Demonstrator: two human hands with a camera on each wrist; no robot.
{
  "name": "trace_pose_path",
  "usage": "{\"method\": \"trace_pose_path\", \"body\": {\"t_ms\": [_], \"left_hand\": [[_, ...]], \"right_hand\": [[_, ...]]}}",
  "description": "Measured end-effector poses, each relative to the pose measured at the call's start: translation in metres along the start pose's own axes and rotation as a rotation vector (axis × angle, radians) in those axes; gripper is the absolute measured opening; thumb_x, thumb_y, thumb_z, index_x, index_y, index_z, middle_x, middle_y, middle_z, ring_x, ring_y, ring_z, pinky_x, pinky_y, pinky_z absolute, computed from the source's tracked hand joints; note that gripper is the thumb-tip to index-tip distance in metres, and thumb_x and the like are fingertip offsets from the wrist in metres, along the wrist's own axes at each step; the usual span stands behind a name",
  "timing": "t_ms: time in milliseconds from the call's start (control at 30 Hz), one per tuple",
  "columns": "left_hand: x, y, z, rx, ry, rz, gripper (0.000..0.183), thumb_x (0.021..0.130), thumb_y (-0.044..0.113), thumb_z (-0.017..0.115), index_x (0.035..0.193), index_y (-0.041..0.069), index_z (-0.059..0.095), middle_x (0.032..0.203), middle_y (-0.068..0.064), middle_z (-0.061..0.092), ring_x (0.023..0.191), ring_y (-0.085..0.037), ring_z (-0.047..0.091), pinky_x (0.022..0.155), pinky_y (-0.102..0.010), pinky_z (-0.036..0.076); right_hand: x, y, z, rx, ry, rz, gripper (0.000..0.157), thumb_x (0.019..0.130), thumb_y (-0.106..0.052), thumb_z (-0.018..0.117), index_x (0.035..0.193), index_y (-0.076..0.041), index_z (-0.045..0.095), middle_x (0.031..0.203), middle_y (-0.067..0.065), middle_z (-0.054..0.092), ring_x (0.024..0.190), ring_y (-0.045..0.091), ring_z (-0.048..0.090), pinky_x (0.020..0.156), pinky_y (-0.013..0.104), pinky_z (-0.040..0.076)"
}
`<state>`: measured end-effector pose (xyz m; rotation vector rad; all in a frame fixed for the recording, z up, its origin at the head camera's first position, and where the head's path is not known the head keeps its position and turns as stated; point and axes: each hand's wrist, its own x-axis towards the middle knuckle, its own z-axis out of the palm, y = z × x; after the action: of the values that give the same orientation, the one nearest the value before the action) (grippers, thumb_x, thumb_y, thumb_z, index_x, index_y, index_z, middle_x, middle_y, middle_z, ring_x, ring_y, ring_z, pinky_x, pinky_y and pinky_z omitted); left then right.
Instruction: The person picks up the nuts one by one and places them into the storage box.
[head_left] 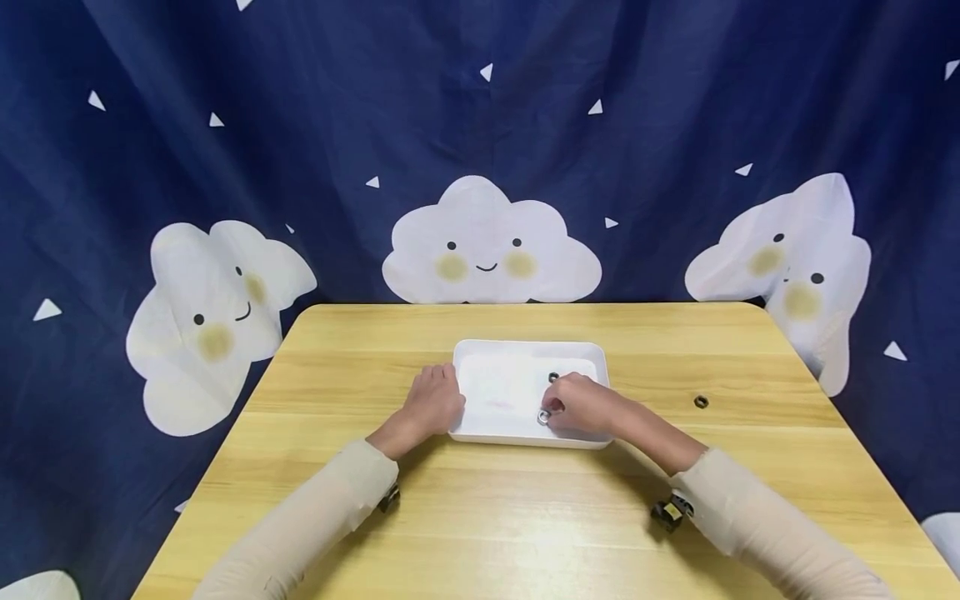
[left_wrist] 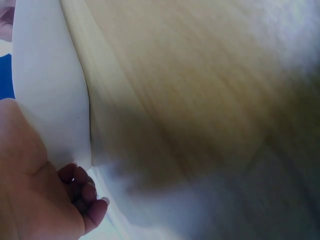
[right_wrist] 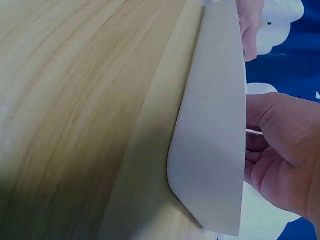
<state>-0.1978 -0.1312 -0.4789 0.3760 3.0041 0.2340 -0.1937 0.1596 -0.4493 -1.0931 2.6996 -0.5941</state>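
A white rectangular tray (head_left: 498, 438) stands on the wooden table, its side wall (left_wrist: 50, 80) large in the left wrist view. At its left end my left hand (head_left: 437, 400) grips the rim, with fingers curled against the outside of the wall. My right hand (head_left: 581, 403) reaches over the right half of the tray and pinches a silver hex nut (head_left: 543, 417) between thumb and fingers. Just behind that hand, a dark hex nut (head_left: 553, 377) lies in the tray. The tray wall hides the right fingertips in the right wrist view.
To the right of the tray, another dark hex nut (head_left: 701, 402) lies on the table (head_left: 465, 517). A dark blue curtain (head_left: 495, 125) with clouds hangs behind the table's far edge. Each wrist carries a small black camera, one of them by the right sleeve (head_left: 765, 517).
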Motion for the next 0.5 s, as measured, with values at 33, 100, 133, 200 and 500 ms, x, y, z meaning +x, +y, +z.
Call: {"method": "trace_pose_path", "body": {"t_ms": [33, 100, 133, 200, 500], "left_hand": [[0.0, 0.0, 0.0, -0.001, 0.002, -0.002, 0.029, 0.101, 0.024, 0.05, 0.111, -0.002, 0.047, 0.103, -0.016, 0.05, 0.098, -0.032, 0.043, 0.087, -0.043, 0.04], [0.0, 0.0, 0.0, -0.003, 0.005, -0.003, 0.029, 0.1, 0.024, 0.051, 0.111, -0.002, 0.047, 0.102, -0.015, 0.05, 0.098, -0.032, 0.043, 0.087, -0.043, 0.04], [0.0, 0.0, 0.0, -0.004, 0.006, -0.005, 0.028, 0.1, 0.024, 0.051, 0.111, -0.002, 0.047, 0.102, -0.015, 0.05, 0.098, -0.032, 0.043, 0.087, -0.043, 0.04], [-0.001, 0.0, -0.001, -0.008, 0.005, -0.006, 0.028, 0.1, 0.024, 0.051, 0.11, -0.002, 0.047, 0.102, -0.015, 0.05, 0.098, -0.032, 0.043, 0.087, -0.043, 0.04], [-0.001, 0.0, 0.0, -0.017, 0.0, 0.002, 0.029, 0.1, 0.023, 0.05, 0.11, -0.003, 0.046, 0.101, -0.016, 0.049, 0.097, -0.033, 0.042, 0.086, -0.042, 0.039]], "right_hand": [[-0.001, 0.0, -0.001, -0.006, 0.011, -0.011, 0.007, 0.086, -0.007, 0.076, 0.091, -0.009, 0.079, 0.077, -0.004, 0.069, 0.071, 0.003, 0.051, 0.067, 0.021, 0.047], [-0.002, 0.001, -0.003, -0.028, 0.034, -0.033, 0.004, 0.086, -0.005, 0.075, 0.086, -0.008, 0.076, 0.071, -0.004, 0.063, 0.069, 0.004, 0.047, 0.065, 0.021, 0.044], [-0.003, 0.002, -0.004, -0.039, 0.045, -0.043, 0.005, 0.086, -0.004, 0.074, 0.084, -0.008, 0.075, 0.07, -0.004, 0.061, 0.069, 0.004, 0.046, 0.065, 0.021, 0.043], [-0.004, 0.002, -0.006, -0.062, 0.068, -0.065, 0.005, 0.086, -0.002, 0.075, 0.084, -0.007, 0.075, 0.069, -0.004, 0.06, 0.069, 0.004, 0.049, 0.065, 0.021, 0.046], [-0.013, 0.003, -0.017, -0.044, 0.111, -0.045, 0.012, 0.085, -0.005, 0.078, 0.097, -0.003, 0.079, 0.081, 0.001, 0.074, 0.074, 0.011, 0.067, 0.069, 0.022, 0.054]]}}
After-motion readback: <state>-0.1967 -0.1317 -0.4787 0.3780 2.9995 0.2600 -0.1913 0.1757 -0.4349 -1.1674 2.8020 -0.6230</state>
